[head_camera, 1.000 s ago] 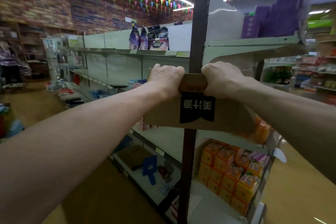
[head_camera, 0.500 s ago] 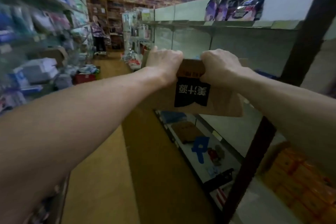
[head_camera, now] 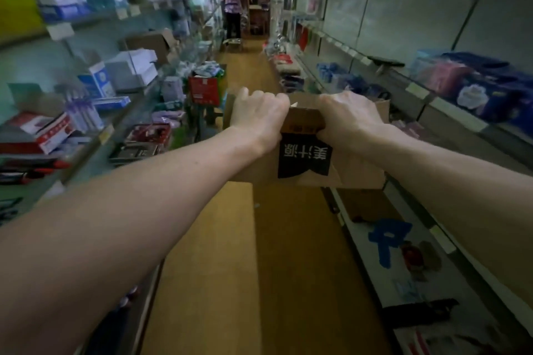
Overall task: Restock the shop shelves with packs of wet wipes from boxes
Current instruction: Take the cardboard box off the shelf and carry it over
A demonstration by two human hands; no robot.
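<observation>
Cardboard box point(head_camera: 311, 164) held out at chest height over the aisle floor, left hand point(head_camera: 258, 118) and right hand point(head_camera: 347, 118) clenched on its near top edge, fingertips hidden behind the rim, box contents unseen, shelves point(head_camera: 450, 106) either side of the box blurred, goods unreadable

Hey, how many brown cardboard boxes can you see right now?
2: the carried box, gripped by the left hand and right hand, and an open box up on the left shelving. The blurred shelves may hide more.
</observation>
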